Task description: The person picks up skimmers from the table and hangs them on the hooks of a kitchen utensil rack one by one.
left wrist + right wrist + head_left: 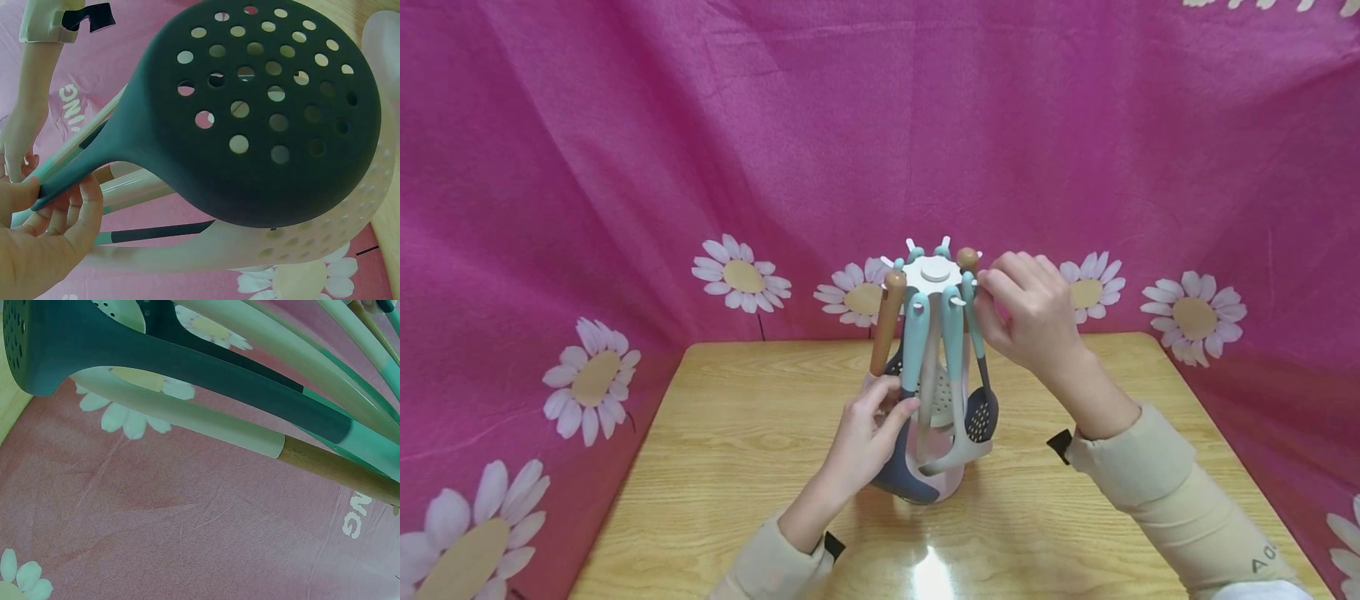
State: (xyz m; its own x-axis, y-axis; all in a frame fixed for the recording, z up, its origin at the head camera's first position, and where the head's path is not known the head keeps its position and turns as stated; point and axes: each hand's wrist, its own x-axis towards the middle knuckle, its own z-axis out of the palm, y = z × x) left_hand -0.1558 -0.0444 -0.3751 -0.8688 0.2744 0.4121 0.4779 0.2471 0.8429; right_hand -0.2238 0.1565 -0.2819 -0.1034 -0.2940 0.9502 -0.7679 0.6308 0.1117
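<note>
A carousel stand with a white top (935, 273) stands upright, hung all round with kitchen utensils. My left hand (867, 429) is low at the stand's left side, thumb and fingers pinching the neck of a dark skimmer (225, 181) with round holes. At the top right, my right hand (1028, 308) has curled fingers at the upper end of the mint handle of a dark slotted spoon (982, 417). That handle lies against the stand's rim, and the fingertips are partly hidden. Between the hands hangs a mint-handled, pale turner (966, 452).
Brown-handled utensils hang too, one with its brown handle (889, 325) at the front left. The stand is on a wood-grain table (737, 417). Behind and beside it hangs a pink cloth (820, 125) with daisies.
</note>
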